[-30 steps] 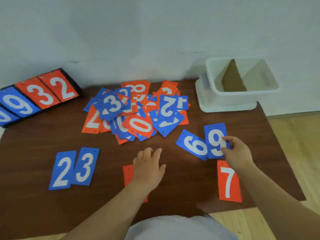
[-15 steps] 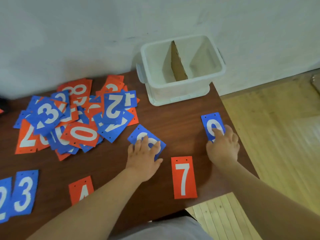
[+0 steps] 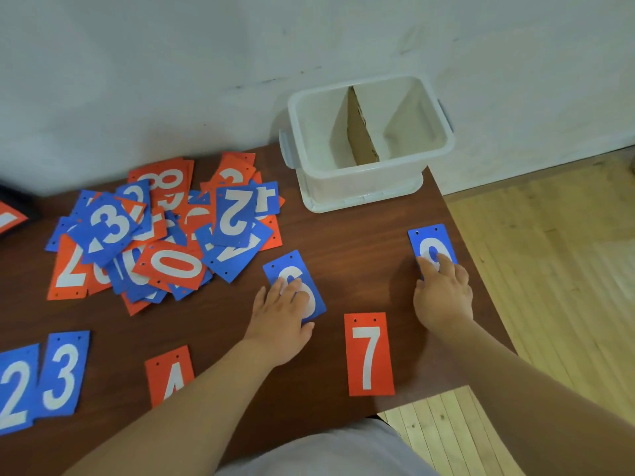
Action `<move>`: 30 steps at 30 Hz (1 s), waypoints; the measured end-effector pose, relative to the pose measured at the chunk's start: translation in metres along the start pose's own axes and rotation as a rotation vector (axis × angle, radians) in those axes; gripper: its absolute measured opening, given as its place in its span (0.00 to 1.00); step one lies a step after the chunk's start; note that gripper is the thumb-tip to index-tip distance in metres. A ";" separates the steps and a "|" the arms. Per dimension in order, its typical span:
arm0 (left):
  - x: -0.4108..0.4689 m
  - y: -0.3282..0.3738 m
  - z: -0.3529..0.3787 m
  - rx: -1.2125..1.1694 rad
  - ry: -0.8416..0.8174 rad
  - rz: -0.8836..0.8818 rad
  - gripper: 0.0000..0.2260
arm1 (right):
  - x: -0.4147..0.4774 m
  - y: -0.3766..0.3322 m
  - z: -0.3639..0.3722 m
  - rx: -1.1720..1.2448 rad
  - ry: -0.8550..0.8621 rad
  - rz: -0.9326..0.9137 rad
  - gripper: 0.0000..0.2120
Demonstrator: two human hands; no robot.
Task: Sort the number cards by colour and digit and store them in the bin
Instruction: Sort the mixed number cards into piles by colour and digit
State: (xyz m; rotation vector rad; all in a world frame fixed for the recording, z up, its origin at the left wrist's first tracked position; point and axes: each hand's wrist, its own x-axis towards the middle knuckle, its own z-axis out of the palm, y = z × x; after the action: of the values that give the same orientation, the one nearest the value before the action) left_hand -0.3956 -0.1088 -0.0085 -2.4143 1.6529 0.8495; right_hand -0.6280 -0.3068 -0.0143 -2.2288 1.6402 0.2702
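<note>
A mixed heap of red and blue number cards (image 3: pixel 165 235) lies at the table's back left. My left hand (image 3: pixel 283 316) rests flat, fingers spread, on a blue 6 card (image 3: pixel 287 271). My right hand (image 3: pixel 443 293) presses fingertips on a blue 9 card (image 3: pixel 427 240) near the right edge. A red 7 card (image 3: pixel 369 353) lies between my arms. A red 4 card (image 3: pixel 170 372), a blue 3 card (image 3: pixel 63 371) and a blue 2 card (image 3: pixel 15 388) lie along the front left. The white bin (image 3: pixel 364 182) with a cardboard divider (image 3: pixel 360 132) stands empty at the back right.
The brown table (image 3: pixel 343 245) ends just right of the 9 card, with wooden floor (image 3: pixel 549 304) beyond. A black holder with a red card (image 3: pixel 10 218) shows at the far left. A pale wall runs behind the table.
My right hand slid the blue 9 card away to the right edge. My left hand left the red 4 card and came down on the blue 6 card. The view swung right.
</note>
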 end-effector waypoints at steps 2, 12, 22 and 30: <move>-0.003 -0.004 -0.003 -0.026 0.024 -0.004 0.21 | -0.009 -0.018 -0.006 0.023 0.006 -0.035 0.24; -0.053 -0.094 -0.026 -0.125 0.212 -0.232 0.25 | -0.056 -0.166 0.007 0.176 -0.147 -0.354 0.27; -0.089 -0.233 -0.047 -0.241 0.268 -0.546 0.29 | -0.041 -0.293 0.027 0.171 -0.193 -0.354 0.28; -0.044 -0.276 -0.066 -0.281 0.278 -0.441 0.32 | 0.019 -0.351 0.027 0.081 -0.164 -0.357 0.27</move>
State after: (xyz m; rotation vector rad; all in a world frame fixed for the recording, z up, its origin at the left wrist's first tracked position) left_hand -0.1369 0.0155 0.0063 -3.0416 1.0398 0.7361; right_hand -0.2871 -0.2208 0.0145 -2.3173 1.1252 0.2758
